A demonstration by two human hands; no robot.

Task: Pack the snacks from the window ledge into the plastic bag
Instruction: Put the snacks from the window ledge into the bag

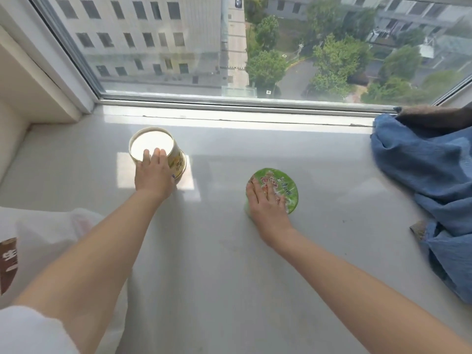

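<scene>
Left hand [153, 175] grips yellow cup [159, 155] on window ledge [229, 251]; right hand [267, 203] lies over green cup [275, 190] lid, grip unclear; white plastic bag [46, 241] at left edge.

Both arms reach forward, left hand [153, 175] and right hand [267, 204] palm-down.

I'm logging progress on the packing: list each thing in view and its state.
yellow cup: upright on the ledge, lid on, left hand gripping it.
green cup: upright, sealed, right hand on its lid.
plastic bag: lower left, contents unclear.
blue cloth: crumpled at right.
</scene>
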